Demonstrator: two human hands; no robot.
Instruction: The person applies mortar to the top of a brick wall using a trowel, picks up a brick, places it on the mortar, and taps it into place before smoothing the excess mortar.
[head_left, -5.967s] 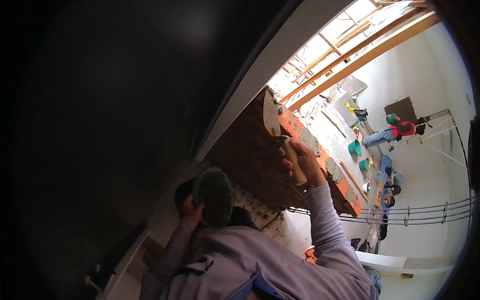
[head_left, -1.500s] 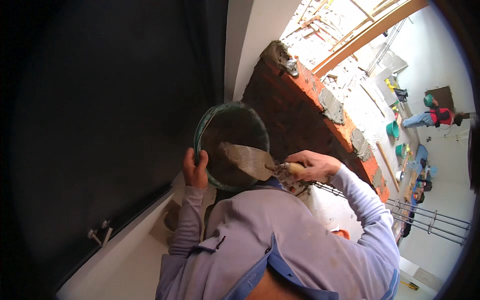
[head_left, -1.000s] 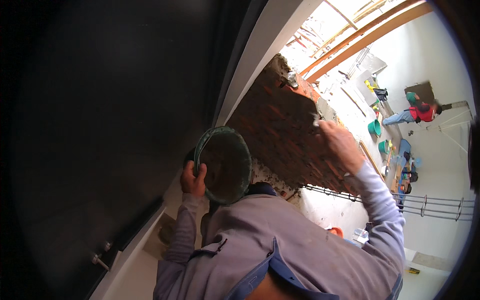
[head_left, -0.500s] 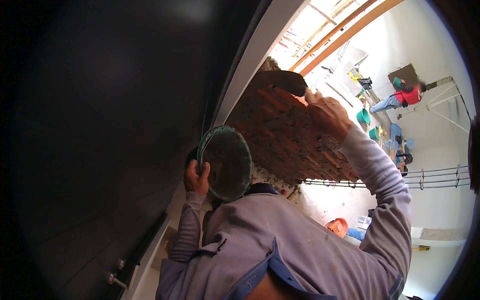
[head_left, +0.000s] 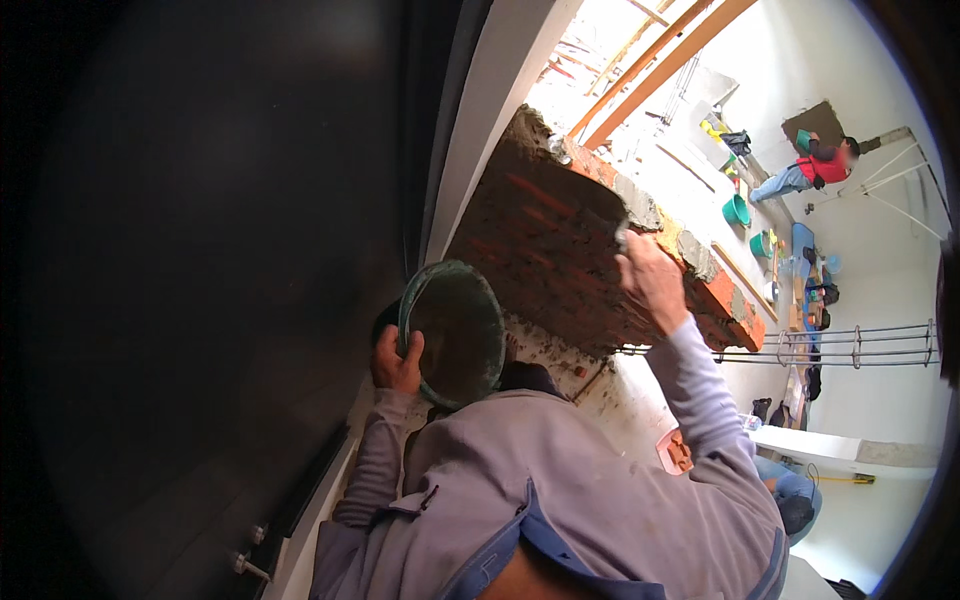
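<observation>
My left hand (head_left: 395,360) grips the rim of a dark green bucket (head_left: 455,335) with dull, dark residue inside, close to my chest. To the right and higher up, my right hand (head_left: 650,275) is closed on a trowel (head_left: 622,236), mostly hidden behind my fingers, against the brick wall (head_left: 540,240). The wall's face is smeared with dark, rough mortar, and red brick shows through in streaks. Lighter grey mortar patches (head_left: 695,255) sit along its orange brick edge.
A black panel (head_left: 230,250) fills the left. Rebar (head_left: 820,350) runs horizontally at right. Beyond are green buckets (head_left: 736,212), timber beams (head_left: 650,85), a co-worker in a red top (head_left: 810,165), another person in jeans (head_left: 795,490), and an orange brick-filled container (head_left: 675,450).
Since 1.5 seconds ago my right hand has lifted the trowel out of the bucket to the wall. In the last half second it has shifted slightly downward. The bucket stays in my left hand.
</observation>
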